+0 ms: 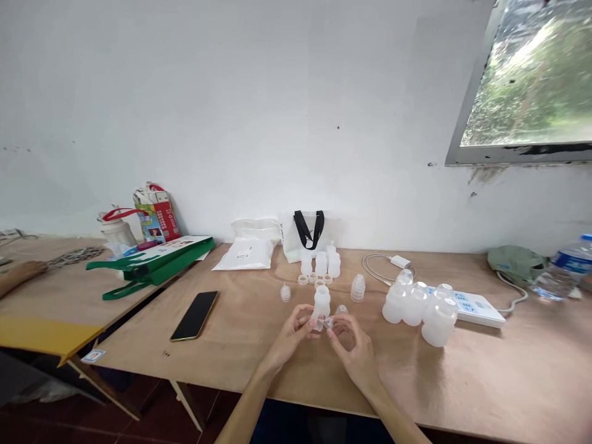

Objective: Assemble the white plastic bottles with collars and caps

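Observation:
Over the wooden table (pixel 259 351), my left hand (pixel 292 336) pinches the base of a small white plastic bottle (pixel 322 302) that stands upright. My right hand (pixel 352 345) is curled, its fingertips pinched on a small clear piece (pixel 327 322) right beside the bottle's base. A clear cap (pixel 341 309) lies just behind my right fingers. Three more small bottles (pixel 320 264) stand farther back, with loose rings (pixel 309 279) before them.
A cluster of larger white bottles (pixel 419 305) stands to the right, by a white power strip (pixel 476 306). A black phone (pixel 195 316) lies at left. Bags (pixel 309 236) line the wall. Another person's hand (pixel 23 271) rests on the left table. A water bottle (pixel 562 268) is far right.

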Demonstrator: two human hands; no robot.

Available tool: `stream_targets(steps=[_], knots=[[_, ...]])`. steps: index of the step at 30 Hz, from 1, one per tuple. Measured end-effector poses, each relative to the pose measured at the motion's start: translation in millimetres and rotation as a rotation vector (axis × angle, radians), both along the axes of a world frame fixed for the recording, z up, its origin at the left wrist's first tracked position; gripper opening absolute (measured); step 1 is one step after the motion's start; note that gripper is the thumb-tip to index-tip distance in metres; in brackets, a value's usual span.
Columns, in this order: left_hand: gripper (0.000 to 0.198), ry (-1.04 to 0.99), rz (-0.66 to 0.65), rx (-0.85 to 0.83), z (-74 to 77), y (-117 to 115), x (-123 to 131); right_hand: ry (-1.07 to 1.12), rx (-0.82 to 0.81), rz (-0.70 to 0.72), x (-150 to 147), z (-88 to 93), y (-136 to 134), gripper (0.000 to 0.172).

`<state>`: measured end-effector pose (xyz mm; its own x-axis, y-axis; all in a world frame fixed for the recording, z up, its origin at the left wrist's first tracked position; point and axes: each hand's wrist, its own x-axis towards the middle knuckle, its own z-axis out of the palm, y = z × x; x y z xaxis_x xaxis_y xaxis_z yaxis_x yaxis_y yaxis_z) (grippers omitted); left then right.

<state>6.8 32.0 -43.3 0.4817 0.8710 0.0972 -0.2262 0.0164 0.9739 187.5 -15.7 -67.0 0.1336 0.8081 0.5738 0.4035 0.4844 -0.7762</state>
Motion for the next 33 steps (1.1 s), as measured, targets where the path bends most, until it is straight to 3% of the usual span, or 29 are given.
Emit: stream_targets(steps=[5, 13, 24, 33], knots=[[0.045, 0.015, -0.111, 0.040, 8.3, -9, 2, -0.104, 0.073, -0.010, -1, -5.5, 3, 0.015], [0.048, -0.018, -0.068, -0.018, 7.8, -10, 5, -0.256, -0.015, 0.091, 1, -3.4, 0, 0.025], [0.053, 0.071, 0.004, 0.044, 12.9, -12, 7, -0.509, -0.048, 0.025, -1, -9.2, -1, 0.044], [0.056, 0.024, 0.130, 0.108, -0.5, -6, 16, -0.324, 0.024, 0.078, -2, -4.8, -4, 0.036]])
